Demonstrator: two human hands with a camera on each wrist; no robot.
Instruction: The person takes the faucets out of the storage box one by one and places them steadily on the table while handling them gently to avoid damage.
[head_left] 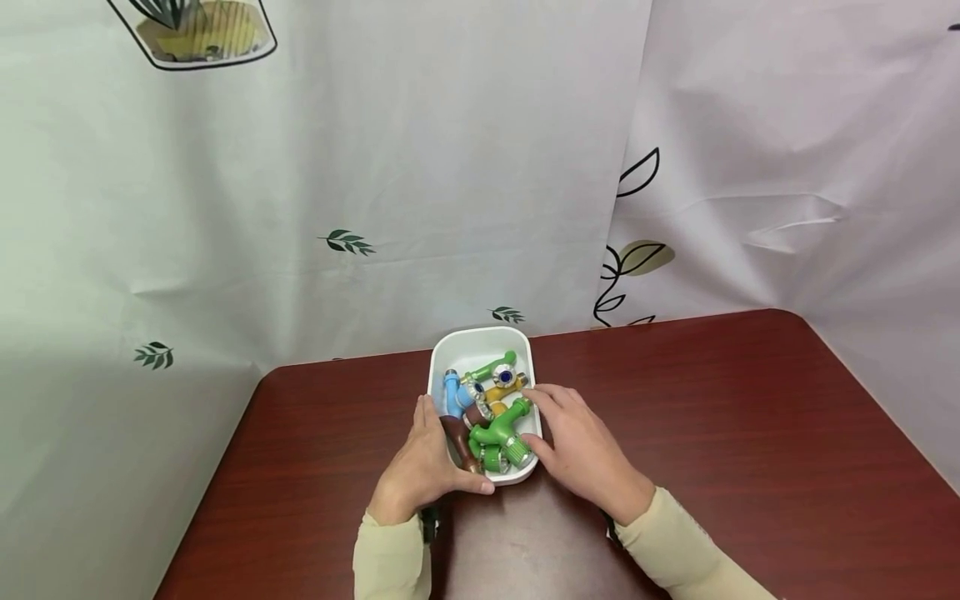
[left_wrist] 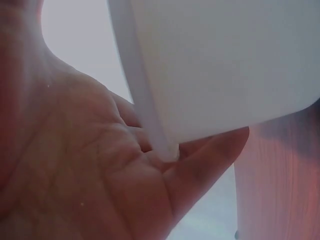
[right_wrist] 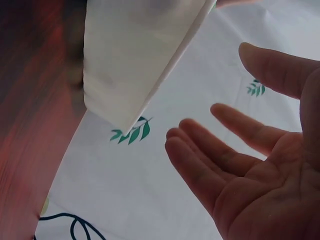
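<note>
White oblong plastic tray (head_left: pixel 472 343): lower centre; likely needed steadying.
Left hand (head_left: pixel 422 465): spread alongside.
Right hand (head_left: pixel 583 442): spread near green branched tap (head_left: pixel 498 430).

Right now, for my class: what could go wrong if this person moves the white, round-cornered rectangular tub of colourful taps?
The right hand has its fingers apart from the white tub in the right wrist view, so the side by that hand might dip if only the left hand supports it.
The green tap with a ribbed knob lies on top of the heap and could slide if the tub tilts.
</note>
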